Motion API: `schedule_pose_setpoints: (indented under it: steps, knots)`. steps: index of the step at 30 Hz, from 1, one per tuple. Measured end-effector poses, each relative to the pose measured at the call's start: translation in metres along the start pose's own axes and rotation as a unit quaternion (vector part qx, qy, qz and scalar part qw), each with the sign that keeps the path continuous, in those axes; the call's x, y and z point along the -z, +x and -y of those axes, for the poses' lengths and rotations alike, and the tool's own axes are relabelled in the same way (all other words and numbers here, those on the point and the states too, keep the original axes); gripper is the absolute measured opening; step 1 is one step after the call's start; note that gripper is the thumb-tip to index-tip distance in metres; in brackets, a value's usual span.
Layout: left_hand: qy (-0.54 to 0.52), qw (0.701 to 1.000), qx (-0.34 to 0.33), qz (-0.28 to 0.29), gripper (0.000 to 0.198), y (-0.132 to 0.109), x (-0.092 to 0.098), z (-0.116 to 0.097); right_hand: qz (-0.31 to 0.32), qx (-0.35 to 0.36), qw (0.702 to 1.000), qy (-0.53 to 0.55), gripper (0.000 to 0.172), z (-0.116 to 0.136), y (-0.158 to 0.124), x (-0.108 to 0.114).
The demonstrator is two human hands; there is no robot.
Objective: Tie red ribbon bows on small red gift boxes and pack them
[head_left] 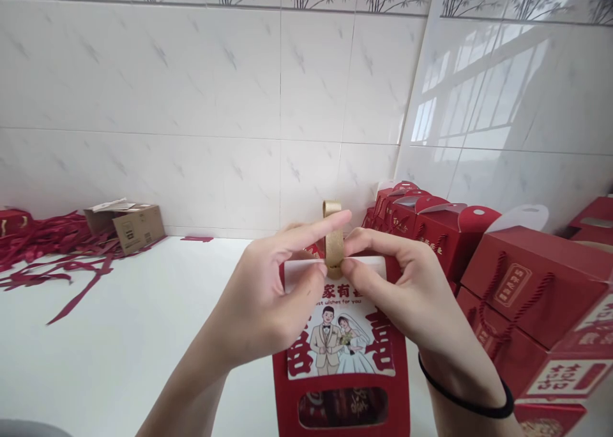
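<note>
A red wedding gift box [282, 402] stands upright in front of me, with a couple printed on its white card [352, 354] and a clear window below. At its top edge rises a gold ribbon loop [334, 236]. My left hand [282, 290] pinches the ribbon's left side at the card's top, its index finger stretched across behind the loop's front. From the other side, my right hand [402, 277] pinches the ribbon's right side with thumb and fingers. The fingers behind the box top are partly hidden. A black band circles my right wrist.
Stacked red gift boxes [541, 277] with rope handles fill the right side, reaching back to the tiled wall [215, 85]. On the left lie a heap of dark red ribbons [57, 239] and an open cardboard box [138, 228], all on a white table [119, 315].
</note>
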State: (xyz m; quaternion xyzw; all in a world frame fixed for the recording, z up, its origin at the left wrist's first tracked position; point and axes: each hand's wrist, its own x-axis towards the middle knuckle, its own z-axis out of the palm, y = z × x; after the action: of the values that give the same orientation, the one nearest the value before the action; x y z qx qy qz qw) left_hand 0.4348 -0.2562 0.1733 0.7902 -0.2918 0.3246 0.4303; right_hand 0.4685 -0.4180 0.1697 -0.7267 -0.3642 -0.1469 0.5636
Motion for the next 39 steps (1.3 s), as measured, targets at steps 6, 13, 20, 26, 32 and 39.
schedule_pose_setpoints:
  steps: [6, 13, 20, 26, 32, 39]
  knots:
    - [0.006, 1.0, -0.008, -0.006, 0.046, -0.002, 0.002, -0.003, -0.002, -0.006, 1.0, 0.006, 0.013, 0.006, -0.003, -0.001]
    - [-0.014, 1.0, 0.0, -0.011, 0.044, -0.002, -0.001, -0.003, 0.008, -0.035, 0.997, 0.067, 0.012, -0.004, -0.001, -0.003]
    - [-0.069, 0.996, 0.054, 0.012, 0.046, -0.001, -0.001, -0.004, 0.006, -0.03, 0.996, 0.084, 0.008, -0.007, 0.001, -0.003]
    - [-0.182, 0.981, 0.057, 0.044, 0.055, -0.002, 0.001, 0.004, -0.011, 0.007, 0.997, 0.073, 0.009, -0.009, 0.004, -0.001]
    - [-0.2, 0.975, 0.1, -0.012, 0.076, -0.037, 0.0, 0.004, 0.011, 0.032, 0.999, 0.009, 0.008, -0.01, -0.003, -0.008]
    - [-0.107, 0.941, 0.317, 0.059, 0.037, -0.107, 0.032, -0.014, 0.059, 0.041, 0.997, -0.029, 0.02, -0.024, -0.022, -0.032]
